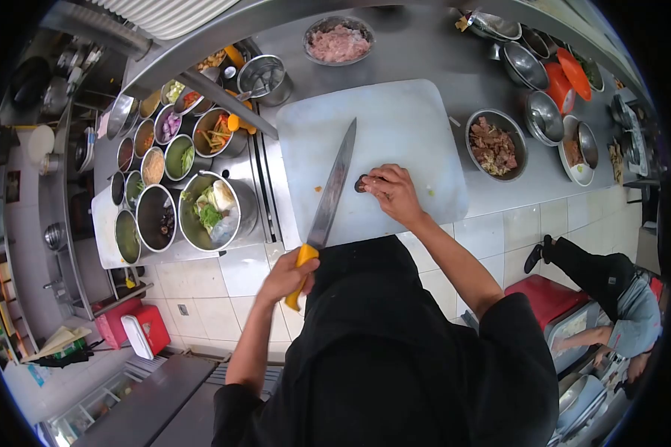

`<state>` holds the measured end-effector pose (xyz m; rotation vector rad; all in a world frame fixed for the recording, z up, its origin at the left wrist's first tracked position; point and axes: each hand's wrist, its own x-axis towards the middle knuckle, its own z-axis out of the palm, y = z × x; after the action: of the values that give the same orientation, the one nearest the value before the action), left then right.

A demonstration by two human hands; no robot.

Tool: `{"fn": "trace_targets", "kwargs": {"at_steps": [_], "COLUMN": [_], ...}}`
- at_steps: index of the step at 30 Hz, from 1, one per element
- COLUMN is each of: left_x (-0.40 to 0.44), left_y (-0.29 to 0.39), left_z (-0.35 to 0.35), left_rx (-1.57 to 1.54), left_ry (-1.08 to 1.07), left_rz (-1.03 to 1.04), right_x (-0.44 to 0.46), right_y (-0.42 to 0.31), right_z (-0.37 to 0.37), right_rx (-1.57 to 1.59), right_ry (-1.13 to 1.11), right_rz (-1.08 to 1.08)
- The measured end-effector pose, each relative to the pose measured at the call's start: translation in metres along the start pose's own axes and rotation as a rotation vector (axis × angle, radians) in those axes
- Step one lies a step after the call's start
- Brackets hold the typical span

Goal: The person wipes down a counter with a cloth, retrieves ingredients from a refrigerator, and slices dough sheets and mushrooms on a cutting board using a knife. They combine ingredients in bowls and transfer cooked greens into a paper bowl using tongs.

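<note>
My left hand [291, 276] is wrapped round the yellow handle [306, 257] of a long knife. The knife's blade [335, 182] lies slantwise over the white cutting board [417, 112], its tip toward the board's far side. To the right of the blade, my right hand [394, 194] has its fingers bent round a small dark brown piece of food [361, 183], low over the board. A tiny orange scrap [317, 188] sits left of the blade, and a small green scrap [430, 191] lies right of my right hand.
Bowls of pale raw meat [338, 43] and darker meat [492, 145] stand beyond and right of the board. Many metal containers of vegetables [215, 212] crowd the left. Stacked metal bowls [544, 118] are far right. Another person [634, 313] is at the lower right.
</note>
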<state>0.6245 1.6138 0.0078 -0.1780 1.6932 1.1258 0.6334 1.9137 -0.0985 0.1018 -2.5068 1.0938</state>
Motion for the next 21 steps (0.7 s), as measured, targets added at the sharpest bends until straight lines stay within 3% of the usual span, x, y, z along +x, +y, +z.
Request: {"fn": "trace_targets", "kwargs": {"at_steps": [1,2,5,6,14,21], "left_x": [0.009,0.014,0.03,0.027,0.055,0.054], "left_y": [0.002,0.005,0.021,0.043,0.051,0.037], "left_z": [0.015,0.02,0.042,0.05,0.062,0.079], "left_rx": [-0.025,0.078,0.62,0.566,0.575,0.682], "left_ry": [0.036,0.051,0.45,0.434,0.404,0.478], "left_rz": [0.113,0.049,0.384,0.24,0.054,0.192], "right_x": [-0.001,-0.002,-0.002,-0.001,0.0,0.0], "right_y": [0.002,0.003,0.003,0.003,0.005,0.006], "right_z": [0.001,0.002,0.001,0.0,0.001,0.001], "right_rx": [0.001,0.002,0.001,0.002,-0.027,-0.041], "right_ry": [0.01,0.019,0.037,0.04,0.03,0.042], "right_rz": [-0.008,-0.014,-0.014,-0.015,-0.026,-0.057]}}
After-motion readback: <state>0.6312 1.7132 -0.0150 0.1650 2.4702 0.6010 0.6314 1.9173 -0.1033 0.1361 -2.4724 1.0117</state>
